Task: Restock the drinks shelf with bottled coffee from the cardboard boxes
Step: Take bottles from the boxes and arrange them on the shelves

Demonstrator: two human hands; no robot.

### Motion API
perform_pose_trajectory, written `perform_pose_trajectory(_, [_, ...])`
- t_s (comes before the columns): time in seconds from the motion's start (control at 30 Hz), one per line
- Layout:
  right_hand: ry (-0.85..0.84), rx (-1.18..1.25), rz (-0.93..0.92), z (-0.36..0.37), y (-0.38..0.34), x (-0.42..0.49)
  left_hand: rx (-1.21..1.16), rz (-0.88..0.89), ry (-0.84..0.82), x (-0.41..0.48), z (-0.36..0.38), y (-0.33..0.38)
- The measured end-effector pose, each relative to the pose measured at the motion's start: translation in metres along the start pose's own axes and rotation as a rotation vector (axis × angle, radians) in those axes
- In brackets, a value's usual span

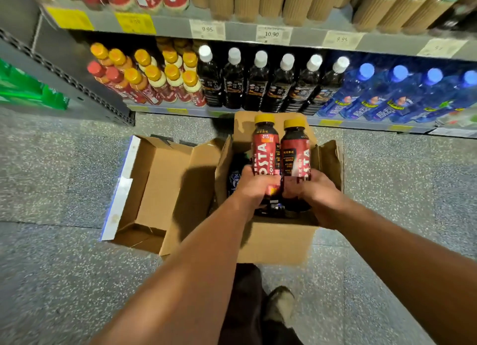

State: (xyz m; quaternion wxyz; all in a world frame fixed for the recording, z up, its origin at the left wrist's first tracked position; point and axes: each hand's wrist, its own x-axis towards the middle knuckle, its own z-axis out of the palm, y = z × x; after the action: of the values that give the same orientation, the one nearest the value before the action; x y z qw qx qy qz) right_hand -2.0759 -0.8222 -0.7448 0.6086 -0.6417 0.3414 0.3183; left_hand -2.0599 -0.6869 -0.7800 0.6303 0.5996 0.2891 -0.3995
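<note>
hands (258, 186) gripping two coffee bottles (265, 148), box (276, 241)

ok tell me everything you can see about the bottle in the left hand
The bottle in the left hand is a small plastic coffee bottle with a yellow screw cap, dark liquid showing at the shoulder, and a red label reading COSTA COFFEE in white. It is held roughly upright, lifted above the open cardboard box. The left hand wraps its lower part, hiding the base. It sits right beside a matching bottle in the right hand, the two labels close or touching.
</note>
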Motion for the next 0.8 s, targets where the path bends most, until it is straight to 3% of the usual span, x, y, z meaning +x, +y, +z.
perform_pose_trajectory(0.3, [-0.034, -0.036, -0.295, 0.001, -0.043, -0.098, -0.045, 0.228, 0.034, -0.112, 0.003, 0.028])
perform_pose_trajectory(0.53, [-0.139, -0.044, -0.400, 0.007, -0.085, -0.190, -0.145, 0.399, 0.065, -0.211, 0.004, 0.065])
perform_pose_trajectory(0.8, [-0.019, -0.057, -0.593, 0.038, -0.143, -0.285, -0.186, 0.645, 0.059, -0.327, -0.012, 0.114])
